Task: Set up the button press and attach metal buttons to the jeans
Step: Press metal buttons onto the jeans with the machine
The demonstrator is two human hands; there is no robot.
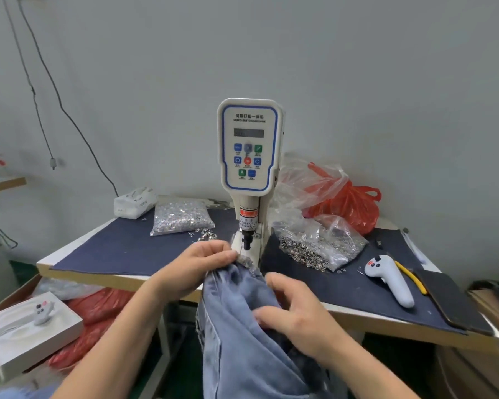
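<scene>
Denim-covered table (127,254), grey wall (386,82)

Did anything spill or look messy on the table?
Yes. Small metal buttons have spilled out of the open clear plastic bag onto the dark blue table cover, right of the white button press. A few more loose ones lie beside the left bag.
</scene>
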